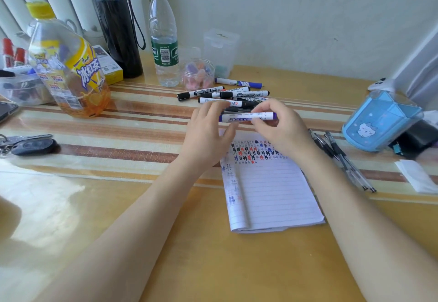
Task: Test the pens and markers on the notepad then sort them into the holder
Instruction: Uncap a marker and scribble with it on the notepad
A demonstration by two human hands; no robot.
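The yellow table [213, 266] carries a striped mat [118, 131]. On the near middle lies the notepad [267, 195]; its far edge is hidden under both hands, with rows of black, red and blue marks showing below them. Far left stand an iced tea bottle [68, 64], a black flask [116, 24] and a water bottle [164, 40]. At the right the blue holder [379, 121] sits tilted, and I cannot make out its opening. The left hand [208, 131] and right hand [279, 123] hold a blue marker [246, 118] level over the notepad's far end, fingers and thumbs pinching it. They cover part of the marker pile [225, 94] beyond. Dark pens [343, 159] lie right of the notepad. Keys [28, 145] are cut off at the left edge.
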